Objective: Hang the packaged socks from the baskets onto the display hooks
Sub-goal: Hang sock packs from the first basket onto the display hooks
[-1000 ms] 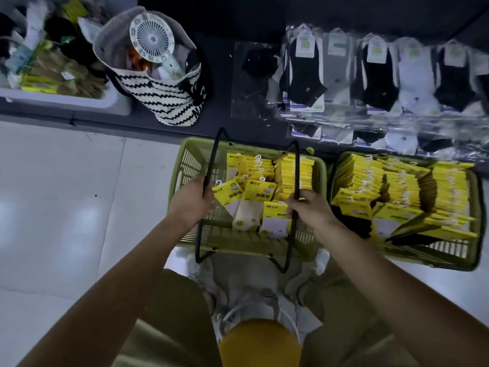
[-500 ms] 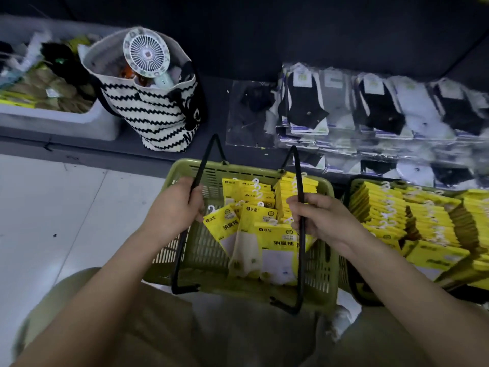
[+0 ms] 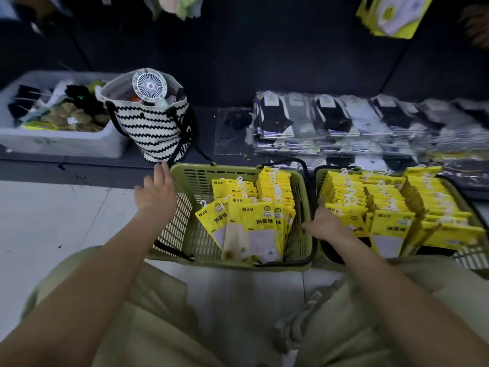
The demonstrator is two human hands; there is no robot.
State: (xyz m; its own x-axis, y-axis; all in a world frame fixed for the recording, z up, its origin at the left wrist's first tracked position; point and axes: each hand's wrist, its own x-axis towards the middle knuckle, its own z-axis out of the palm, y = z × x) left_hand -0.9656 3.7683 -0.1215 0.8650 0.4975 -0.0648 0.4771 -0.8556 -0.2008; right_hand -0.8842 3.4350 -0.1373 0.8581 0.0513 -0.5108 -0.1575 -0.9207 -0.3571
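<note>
Two green plastic baskets stand on the floor in front of me. The left basket (image 3: 185, 207) holds yellow sock packs (image 3: 248, 223) with white hooks, its black handles folded down. The right basket (image 3: 321, 176) is packed with rows of the same yellow sock packs (image 3: 391, 205). My left hand (image 3: 156, 192) hovers flat, fingers straight, beside the left basket's far left corner and holds nothing. My right hand (image 3: 324, 223) lies between the baskets, its fingers reaching into the right basket against the front packs; whether they grip one is hidden. More yellow packs (image 3: 389, 14) hang at the top right.
A black-and-white zigzag bag (image 3: 156, 133) with a small white fan (image 3: 149, 84) stands on the dark low shelf. A grey bin (image 3: 53, 141) of loose socks sits left of it. Clear-wrapped black and white socks (image 3: 330, 120) lie stacked on the right.
Both hands have let go of the left basket's black handles, which now lie folded down. My left hand moved out to the basket's left side; my right hand moved over to the right basket.
</note>
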